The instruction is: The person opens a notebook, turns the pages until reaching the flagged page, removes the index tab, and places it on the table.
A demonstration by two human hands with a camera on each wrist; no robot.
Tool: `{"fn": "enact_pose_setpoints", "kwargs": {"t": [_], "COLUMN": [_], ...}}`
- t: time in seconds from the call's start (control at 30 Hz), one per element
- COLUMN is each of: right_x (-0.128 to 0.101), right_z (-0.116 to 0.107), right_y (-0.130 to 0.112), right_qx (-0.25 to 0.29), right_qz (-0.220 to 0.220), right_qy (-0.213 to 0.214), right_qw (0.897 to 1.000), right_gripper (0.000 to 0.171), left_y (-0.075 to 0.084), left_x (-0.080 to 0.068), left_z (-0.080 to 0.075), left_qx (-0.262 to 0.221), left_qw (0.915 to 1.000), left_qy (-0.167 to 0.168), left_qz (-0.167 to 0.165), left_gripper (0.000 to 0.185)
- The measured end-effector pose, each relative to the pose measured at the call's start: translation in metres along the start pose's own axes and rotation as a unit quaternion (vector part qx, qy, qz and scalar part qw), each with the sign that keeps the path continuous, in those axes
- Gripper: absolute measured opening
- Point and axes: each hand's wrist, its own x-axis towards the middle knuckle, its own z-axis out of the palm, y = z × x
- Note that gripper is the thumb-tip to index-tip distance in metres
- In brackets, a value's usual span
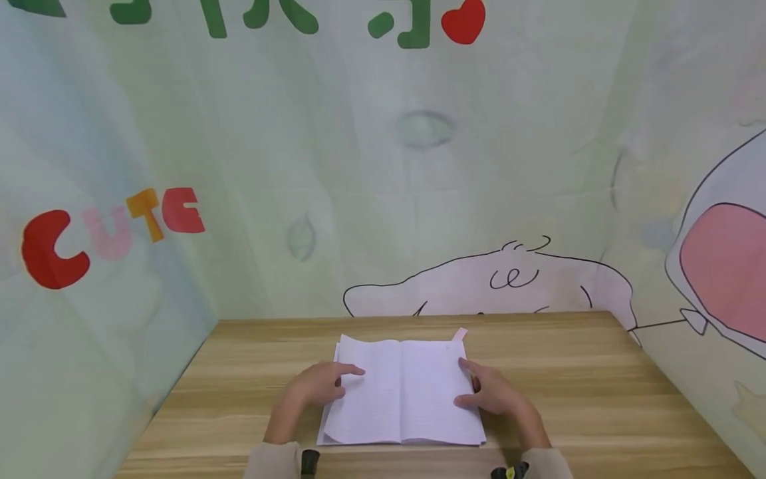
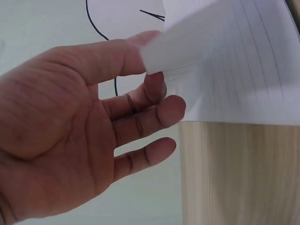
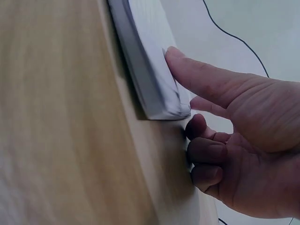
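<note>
On the light wooden table [image 1: 568,372] lies one open white lined notebook [image 1: 403,392], two hands flanking it. Left hand [image 1: 320,386] rests relaxed fingers [image 2: 159,86] on its left page; right hand [image 1: 493,392] presses a straight finger [image 3: 197,77] against its right edge, the others curled.

Left hand [image 1: 320,386] lies flat with relaxed fingers; right hand [image 1: 493,392] rests with fingers half curled.
</note>
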Motion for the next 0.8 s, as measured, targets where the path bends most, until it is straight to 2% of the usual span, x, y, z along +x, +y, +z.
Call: {"fn": "enact_pose_setpoints", "kwargs": {"t": [0.17, 0.37, 0.63, 0.8], "right_x": [0.0008, 0.0004, 0.0016, 0.0031], "right_z": [0.0028, 0.0042, 0.0072, 0.0093], "right_y": [-0.0035, -0.0062, -0.0036, -0.0069], "right_qx": [-0.006, -0.010, -0.003, -0.017], "right_qz": [0.017, 0.033, 0.028, 0.026], "right_qy": [0.010, 0.016, 0.039, 0.054], "right_qw": [1.000, 0.999, 0.999, 0.998], "right_gripper": [0.079, 0.074, 0.058, 0.049], "left_y": [-0.0042, -0.0049, -0.0057, -0.0068], "left_x": [-0.0012, -0.0043, -0.0066, -0.0067], "left_z": [0.0011, 0.0025, 0.0048, 0.0050], "left_qx": [0.009, -0.007, -0.022, -0.021], "left_qw": [0.9969, 0.9917, 0.9904, 0.9893], "left_qy": [-0.021, -0.037, -0.038, -0.043], "left_qz": [-0.076, -0.123, -0.131, -0.138], "left_gripper": [0.052, 0.056, 0.059, 0.058]}}
